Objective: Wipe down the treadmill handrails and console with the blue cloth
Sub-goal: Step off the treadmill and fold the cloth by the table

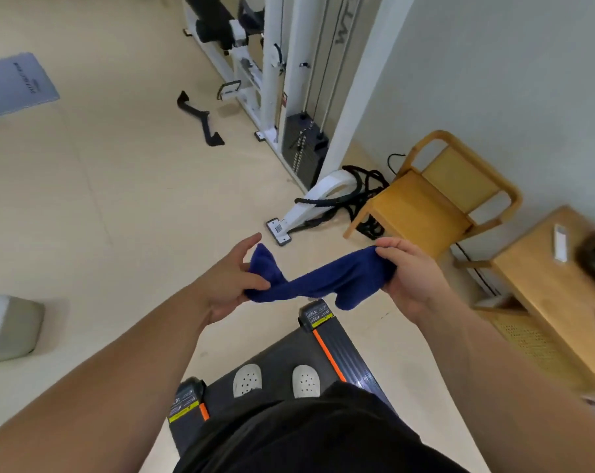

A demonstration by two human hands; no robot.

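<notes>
Head view, looking down. Person stands on the treadmill (282, 349) belt, white shoes (247, 380) side by side, toes to the far end; black shorts (306, 435) at the near edge.

Cloth (323, 278): blue, bunched into a loose roll, held in the air between both hands, above the far end of the belt. It touches nothing else.

Left hand (231, 285): thumb pinches the left end of the cloth against the lower fingers; forefinger sticks out straight and free. A short tail of cloth stands up past the grip.

Right hand (412, 278): fingers curled round the right end, thumb on top; a fold hangs down below the palm.

Surroundings: white cable machine (282, 80) far centre, with black ropes (357, 192) at its foot. Black bar (200, 121) on the floor left of it. Chair (436, 203) right of the ropes, by the wall. Table (555, 302) at right. Blue-grey mat (16, 83) far left. Grey box (9, 326) at left edge.
</notes>
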